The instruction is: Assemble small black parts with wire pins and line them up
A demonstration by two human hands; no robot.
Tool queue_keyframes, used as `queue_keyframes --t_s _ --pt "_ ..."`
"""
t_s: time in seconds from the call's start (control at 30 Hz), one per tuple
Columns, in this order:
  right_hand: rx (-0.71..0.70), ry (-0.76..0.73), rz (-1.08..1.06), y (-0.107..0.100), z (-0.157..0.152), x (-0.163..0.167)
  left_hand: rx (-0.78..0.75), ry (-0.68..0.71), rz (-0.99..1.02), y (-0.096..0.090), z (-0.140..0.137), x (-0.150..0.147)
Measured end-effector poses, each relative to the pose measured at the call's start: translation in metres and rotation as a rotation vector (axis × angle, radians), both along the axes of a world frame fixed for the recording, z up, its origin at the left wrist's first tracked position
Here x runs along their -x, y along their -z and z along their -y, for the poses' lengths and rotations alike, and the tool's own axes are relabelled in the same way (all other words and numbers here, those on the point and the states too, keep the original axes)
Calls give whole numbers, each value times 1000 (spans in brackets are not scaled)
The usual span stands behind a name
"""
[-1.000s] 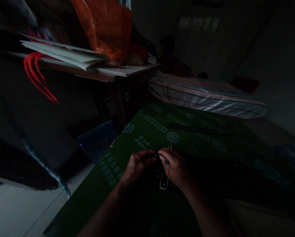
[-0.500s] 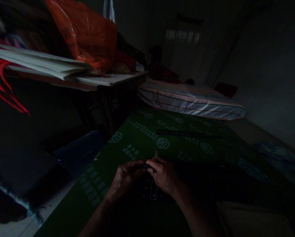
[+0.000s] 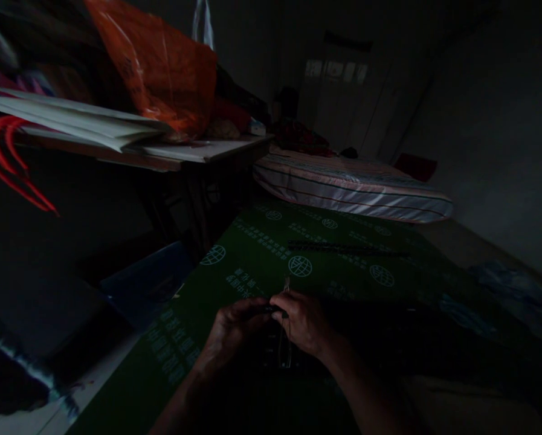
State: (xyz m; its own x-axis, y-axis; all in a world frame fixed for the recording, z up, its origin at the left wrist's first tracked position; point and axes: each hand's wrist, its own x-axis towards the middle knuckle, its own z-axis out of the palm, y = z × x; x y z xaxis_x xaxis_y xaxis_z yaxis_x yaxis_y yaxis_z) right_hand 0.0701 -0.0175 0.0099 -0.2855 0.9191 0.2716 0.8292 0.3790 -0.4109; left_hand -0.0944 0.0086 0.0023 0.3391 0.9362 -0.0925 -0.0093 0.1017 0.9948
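In the dim head view, my left hand [image 3: 232, 329] is closed, thumb and fingers pinching a small dark strip [image 3: 267, 309]. My right hand [image 3: 303, 323] pinches the other end of that strip, its fingertips almost meeting the left ones. A thin pale loop, wire or thread [image 3: 289, 353], hangs below the right fingers, and a light forked tip [image 3: 287, 283] sticks up above them. What exactly these are is too dark to tell. Under both hands lies a dark item with small light marks [image 3: 271, 349], resting on a green printed board [image 3: 252, 272].
Long dark strips [image 3: 347, 248] lie across the board further back. Black material [image 3: 388, 332] spreads to the right. A striped mattress [image 3: 352, 181] stands beyond. At left, a table [image 3: 234, 147] carries an orange bag [image 3: 171, 72] and papers [image 3: 80, 118]; a blue container [image 3: 148, 278] sits below.
Both hands stay nearly in place, still pinching the dark strip. The thin hanging loop has shifted shape slightly. The whole view has moved a little.
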Motion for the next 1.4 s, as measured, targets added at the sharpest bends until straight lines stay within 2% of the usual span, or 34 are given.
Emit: queue_keyframes --t_s 0.2,0.4,0.53,0.83,1.2,1.4 --pt "8 23 -29 1 -11 -15 77 -102 49 5 1 -2" --pt "7 95 13 3 -37 -41 66 -247 -44 11 -2 0" --pt "50 174 61 10 -58 -56 17 -251 -39 12 -4 1" --pt "105 280 204 31 -96 -76 88 -295 -52 13 -5 0" --pt "149 355 231 36 -118 -83 102 -294 -60 16 -7 1" --pt "145 375 248 34 -126 -77 95 -293 -62 10 -4 0"
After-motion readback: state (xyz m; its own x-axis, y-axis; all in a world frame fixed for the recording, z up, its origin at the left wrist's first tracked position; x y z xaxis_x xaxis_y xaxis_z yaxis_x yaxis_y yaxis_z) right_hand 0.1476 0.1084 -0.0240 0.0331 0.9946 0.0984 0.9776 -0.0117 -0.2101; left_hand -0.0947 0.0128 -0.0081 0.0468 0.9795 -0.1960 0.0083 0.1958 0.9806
